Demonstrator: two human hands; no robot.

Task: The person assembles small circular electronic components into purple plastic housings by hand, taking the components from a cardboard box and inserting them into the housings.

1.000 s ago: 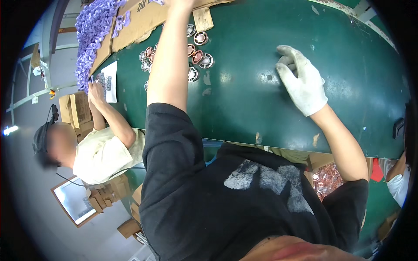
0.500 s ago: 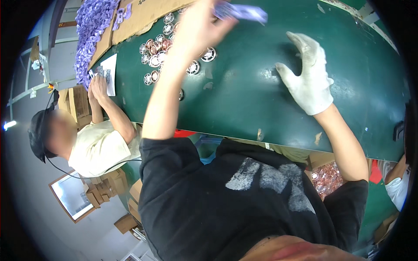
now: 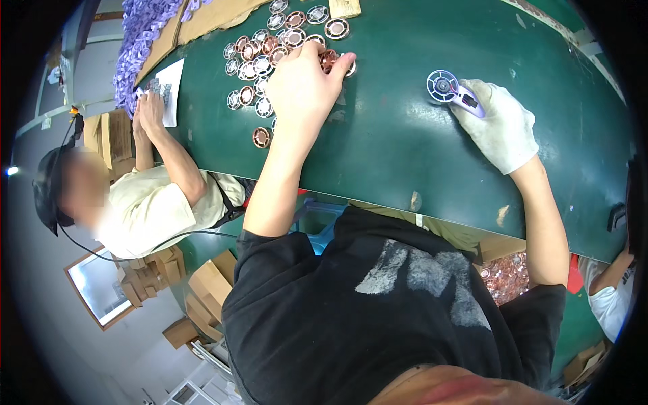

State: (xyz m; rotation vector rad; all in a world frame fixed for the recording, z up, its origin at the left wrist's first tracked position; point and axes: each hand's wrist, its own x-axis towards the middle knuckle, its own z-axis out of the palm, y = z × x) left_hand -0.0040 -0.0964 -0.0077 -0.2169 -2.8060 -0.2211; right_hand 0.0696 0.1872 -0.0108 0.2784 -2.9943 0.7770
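Note:
My bare left hand (image 3: 304, 84) reaches over a spread of round spoked covers. Its fingers curl down around a copper-coloured round cover (image 3: 329, 61), which shows between thumb and forefinger. Other covers, silver and copper, lie around it, one silver cover (image 3: 337, 28) just beyond the fingertips. My right hand (image 3: 498, 128), in a white glove, is closed on the handle of a small purple handheld fan (image 3: 466, 101). The fan's round ring head points left, and a dark part shows in the handle. The gloved fingers hide the rest of the handle.
The green table (image 3: 391, 148) runs across the view. Purple plastic parts (image 3: 138, 40) are heaped at the far left beside flattened cardboard (image 3: 209, 25). A co-worker (image 3: 152, 196) sits at left with hands by a white sheet (image 3: 174, 88). A yellowish block (image 3: 345, 7) lies at the far edge.
My left hand has come back from the far side, where it held a purple part, down to the round covers. My right hand, open before, now holds the purple fan.

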